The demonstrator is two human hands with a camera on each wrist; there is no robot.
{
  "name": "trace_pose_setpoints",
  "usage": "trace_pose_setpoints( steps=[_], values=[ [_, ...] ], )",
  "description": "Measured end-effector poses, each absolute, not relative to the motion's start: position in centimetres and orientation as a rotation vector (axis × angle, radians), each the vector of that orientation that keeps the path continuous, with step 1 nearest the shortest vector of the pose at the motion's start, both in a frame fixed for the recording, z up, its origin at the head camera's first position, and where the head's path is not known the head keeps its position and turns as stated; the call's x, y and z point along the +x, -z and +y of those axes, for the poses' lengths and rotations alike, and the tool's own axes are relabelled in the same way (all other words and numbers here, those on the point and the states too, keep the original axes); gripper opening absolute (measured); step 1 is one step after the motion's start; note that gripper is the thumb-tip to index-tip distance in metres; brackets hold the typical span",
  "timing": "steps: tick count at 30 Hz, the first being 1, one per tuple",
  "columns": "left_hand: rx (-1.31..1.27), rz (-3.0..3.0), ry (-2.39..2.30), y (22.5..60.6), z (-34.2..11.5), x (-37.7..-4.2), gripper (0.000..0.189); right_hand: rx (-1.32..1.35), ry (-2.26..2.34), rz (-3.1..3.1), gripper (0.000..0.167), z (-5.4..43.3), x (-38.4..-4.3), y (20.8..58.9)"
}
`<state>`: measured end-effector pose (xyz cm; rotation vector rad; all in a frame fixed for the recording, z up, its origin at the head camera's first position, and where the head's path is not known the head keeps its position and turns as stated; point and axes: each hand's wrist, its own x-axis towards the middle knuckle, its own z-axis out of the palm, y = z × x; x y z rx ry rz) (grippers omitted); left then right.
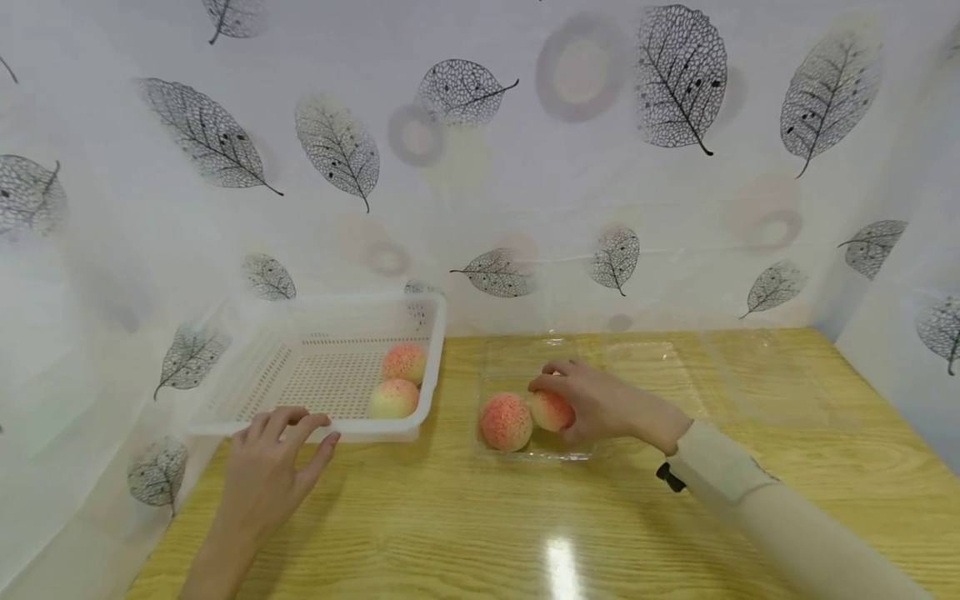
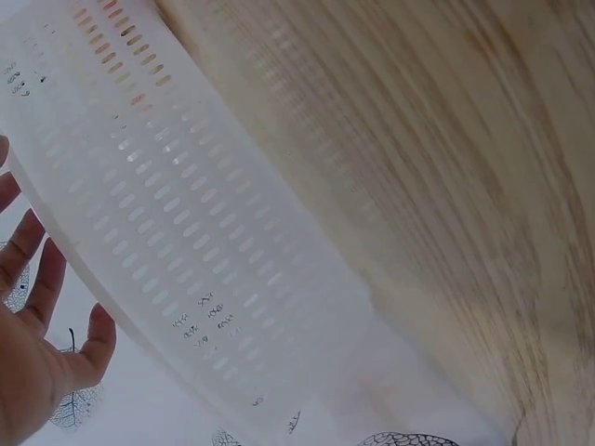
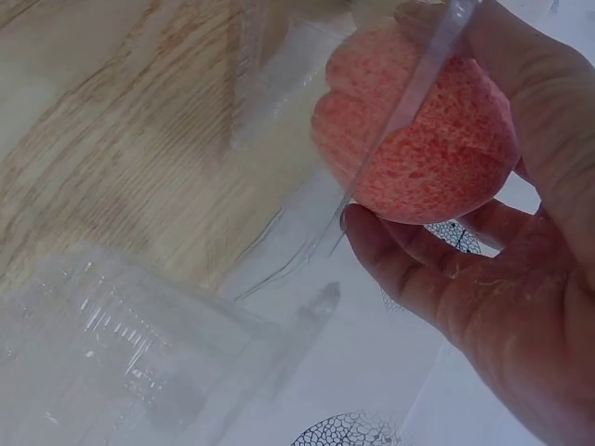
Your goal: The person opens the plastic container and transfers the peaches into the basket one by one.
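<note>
My left hand point(image 1: 273, 471) rests its loosely bent fingertips on the near rim of a white perforated plastic basket point(image 1: 386, 429); the left wrist view shows those fingers point(image 2: 42, 288) along the basket's edge. Inside the basket, at its right side, lie two pink-and-yellow peaches, one farther back point(image 1: 403, 363) and one nearer point(image 1: 395, 398). My right hand point(image 1: 600, 404) grips a reddish peach point(image 3: 428, 130) at a clear plastic box point(image 1: 525, 456). Another peach point(image 1: 506, 422) sits in that box, just left of the held one.
More clear plastic trays point(image 1: 652, 354) lie to the right and back on the wooden table point(image 1: 450, 525). A white leaf-patterned sheet point(image 1: 480, 183) hangs behind the table and at both sides.
</note>
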<state>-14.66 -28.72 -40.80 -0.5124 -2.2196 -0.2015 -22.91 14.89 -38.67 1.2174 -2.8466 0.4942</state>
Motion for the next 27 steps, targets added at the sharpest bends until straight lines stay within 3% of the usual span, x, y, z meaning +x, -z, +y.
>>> trace_pose_setpoints(
  steps=[13, 27],
  values=[
    [-0.521, -2.251, 0.203, 40.78, -28.92, -14.53, 0.059, 1.168, -0.592, -2.804, 0.070, 15.27, -22.85, 38.12],
    [-0.523, -2.228, 0.232, 40.67, -28.79, -14.45, 0.059, 1.199, -0.676, -2.744, 0.068, 15.29, -22.79, 37.73]
  ],
)
